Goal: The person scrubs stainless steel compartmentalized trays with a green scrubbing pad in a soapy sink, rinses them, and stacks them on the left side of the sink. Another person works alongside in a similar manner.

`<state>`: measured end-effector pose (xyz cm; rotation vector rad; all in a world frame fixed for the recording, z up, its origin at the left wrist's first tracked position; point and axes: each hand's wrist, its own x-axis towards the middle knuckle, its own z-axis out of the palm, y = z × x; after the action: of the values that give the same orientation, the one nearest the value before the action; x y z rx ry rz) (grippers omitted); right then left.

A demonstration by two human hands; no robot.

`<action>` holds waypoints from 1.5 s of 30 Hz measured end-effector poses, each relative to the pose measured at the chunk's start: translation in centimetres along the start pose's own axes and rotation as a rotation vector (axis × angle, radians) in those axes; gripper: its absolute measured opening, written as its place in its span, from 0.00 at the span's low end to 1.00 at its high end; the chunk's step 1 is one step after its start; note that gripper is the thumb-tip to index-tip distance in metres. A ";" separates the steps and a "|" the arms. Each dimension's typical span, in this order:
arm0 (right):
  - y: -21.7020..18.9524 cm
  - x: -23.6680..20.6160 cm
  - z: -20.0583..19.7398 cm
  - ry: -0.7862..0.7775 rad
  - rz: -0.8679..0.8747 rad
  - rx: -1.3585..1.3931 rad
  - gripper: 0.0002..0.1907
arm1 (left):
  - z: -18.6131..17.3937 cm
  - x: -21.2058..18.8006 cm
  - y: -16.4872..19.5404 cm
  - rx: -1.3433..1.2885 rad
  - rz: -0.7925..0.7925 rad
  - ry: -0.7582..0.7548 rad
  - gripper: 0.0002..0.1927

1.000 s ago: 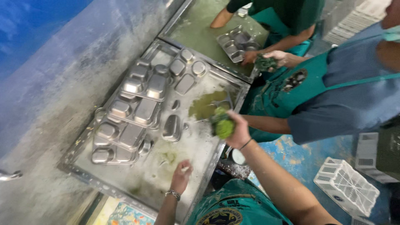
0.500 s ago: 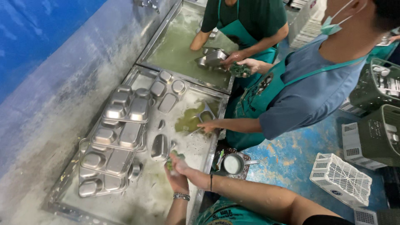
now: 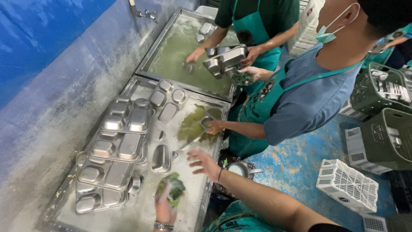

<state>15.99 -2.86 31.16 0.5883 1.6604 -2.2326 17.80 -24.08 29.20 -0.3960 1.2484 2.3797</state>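
Green scrubbing pad (image 3: pixel 172 189) sits bunched in my left hand (image 3: pixel 165 202), fingers closed round it, low over the soapy steel sink (image 3: pixel 195 202). My right hand (image 3: pixel 205 164) hovers spread open, holding nothing. Stacked steel trays (image 3: pixel 112 159) beside me look mostly unwashed.

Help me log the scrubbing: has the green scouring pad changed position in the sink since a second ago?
Yes. The green scouring pad was at the sink's outer rim beyond the upturned small tray; now it lies on the nearer side, in the left hand.
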 end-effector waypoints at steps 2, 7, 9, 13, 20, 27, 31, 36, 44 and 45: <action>-0.1 1.3 0.4 -0.041 0.083 0.126 0.40 | 1.3 -1.0 0.6 0.071 -0.036 -0.131 0.22; 0.0 1.4 4.1 -0.316 0.160 0.521 0.46 | 3.7 -0.9 0.0 0.709 0.271 -0.019 0.21; -0.1 0.7 5.3 -0.398 0.113 0.566 0.47 | 3.9 0.1 -0.9 0.955 0.665 0.002 0.23; 0.0 -0.4 6.2 -0.328 0.106 0.518 0.45 | 2.6 2.0 -3.1 1.230 0.725 0.164 0.26; 1.2 -0.9 5.6 -0.402 0.103 0.523 0.43 | 0.2 4.6 -4.4 1.271 0.798 0.162 0.28; 1.8 -2.2 5.6 -0.394 0.168 0.328 0.47 | -0.4 6.1 -4.0 1.284 0.432 0.356 0.37; 2.5 -1.1 6.0 -0.333 -0.021 0.241 0.43 | -0.9 5.9 -4.5 0.671 0.381 0.127 0.29; 1.7 1.3 6.7 0.163 -0.358 0.017 0.23 | 1.6 2.9 -5.3 0.519 0.473 -0.338 0.40; 1.8 -2.5 8.7 0.111 -0.855 -0.860 0.14 | 2.0 2.7 -0.2 -0.326 -0.045 0.028 0.50; 1.6 -2.3 8.7 0.112 -0.911 -0.896 0.15 | 1.6 2.4 -0.5 -0.389 -0.102 0.009 0.50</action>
<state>17.41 -11.63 33.12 -0.3596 3.0834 -1.5148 15.90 -21.95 28.71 -0.5726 0.7430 2.5285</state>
